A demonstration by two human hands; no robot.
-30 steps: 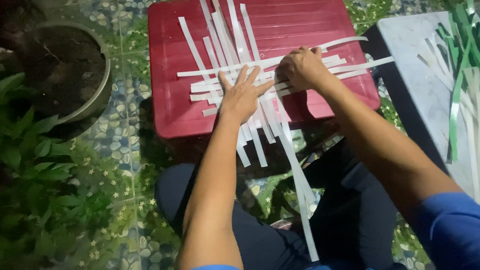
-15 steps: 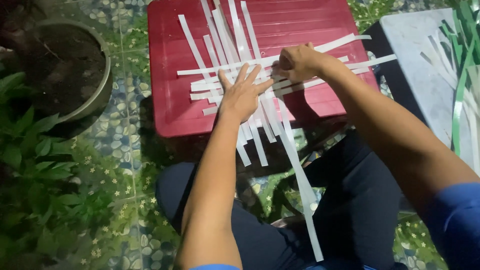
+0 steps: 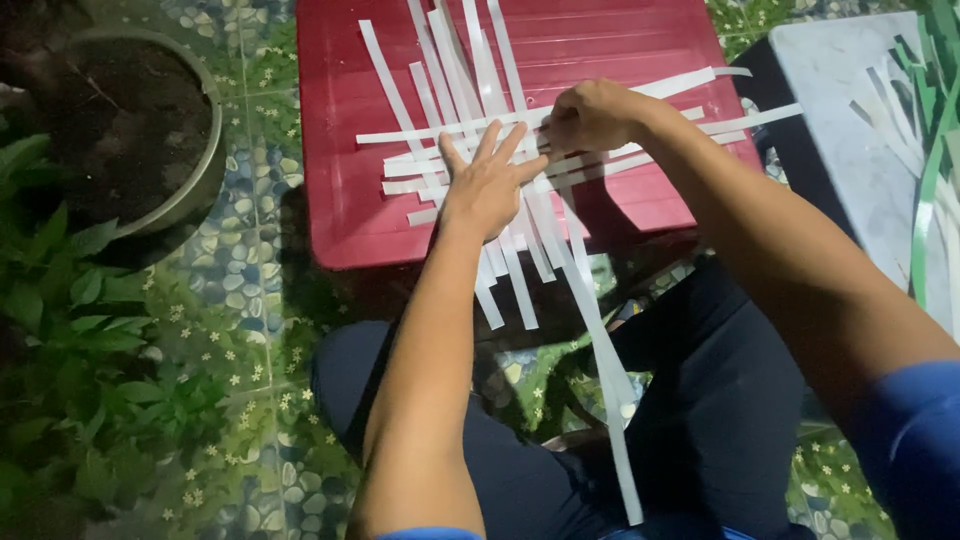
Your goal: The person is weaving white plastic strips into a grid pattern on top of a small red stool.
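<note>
With the left hand (image 3: 488,185) spread flat on the crossed white strips (image 3: 470,150) in the middle of the red bench (image 3: 340,200), the right hand (image 3: 590,115), pinching one horizontal strip (image 3: 690,85), should pull it gently and straight.

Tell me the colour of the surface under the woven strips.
Red: the ridged plastic surface under the white strips is plain red, seen in the head view.

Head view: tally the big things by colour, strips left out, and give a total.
Red: 1, the red table under the white strips
Grey: 2, the grey pot and the grey stool
Hands: 2, left hand, right hand
Total: 5
</note>
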